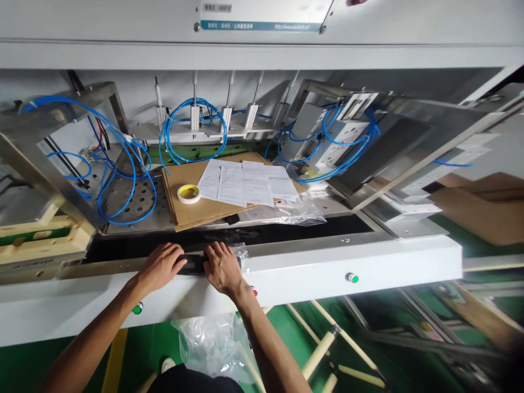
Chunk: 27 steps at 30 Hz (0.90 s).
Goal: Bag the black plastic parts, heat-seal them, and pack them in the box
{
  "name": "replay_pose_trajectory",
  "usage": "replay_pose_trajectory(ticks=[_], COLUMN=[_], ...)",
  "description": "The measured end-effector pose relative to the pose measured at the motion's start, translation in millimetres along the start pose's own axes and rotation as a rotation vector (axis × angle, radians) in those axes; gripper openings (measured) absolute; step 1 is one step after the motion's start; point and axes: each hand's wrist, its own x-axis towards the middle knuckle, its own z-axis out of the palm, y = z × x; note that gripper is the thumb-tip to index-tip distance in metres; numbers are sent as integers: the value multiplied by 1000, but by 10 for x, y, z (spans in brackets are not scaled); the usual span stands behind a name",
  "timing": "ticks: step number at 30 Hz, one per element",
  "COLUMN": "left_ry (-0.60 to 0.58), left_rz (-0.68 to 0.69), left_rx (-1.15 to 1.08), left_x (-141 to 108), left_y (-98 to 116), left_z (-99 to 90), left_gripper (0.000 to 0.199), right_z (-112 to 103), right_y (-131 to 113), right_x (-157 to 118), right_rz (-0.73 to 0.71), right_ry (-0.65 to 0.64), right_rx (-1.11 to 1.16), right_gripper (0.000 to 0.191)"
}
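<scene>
Side by side at the machine's front edge, both my hands grip a dark, bar-like object whose kind I cannot make out. My left hand has its fingers curled over the left end. The fingers of my right hand bend over the right part, hiding much of it. Clear plastic film shows just past my right hand. Below my hands, a crumpled clear plastic bag hangs in front of my body.
Behind my hands runs a black conveyor belt. Brown cardboard sheets bear printed papers and a tape roll. Coiled blue air hoses lie around metal fixtures. Green buttons and a red one sit on the white front panel.
</scene>
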Motion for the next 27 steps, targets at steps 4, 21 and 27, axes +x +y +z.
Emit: replay_pose_trajectory(ticks=[4, 21, 27], left_ry=[92, -40, -92], left_rz=[17, 141, 79], left_rx=[85, 80, -43], left_x=[-145, -269, -228], left_y=[42, 144, 33], left_z=[68, -204, -156], left_gripper=[20, 17, 22], right_z=[25, 273, 447], right_y=[4, -203, -538], right_x=[-38, -860, -1030], right_rz=[13, 403, 812], right_ry=[-19, 738, 395], right_rx=[10, 468, 1230], right_gripper=[16, 22, 48])
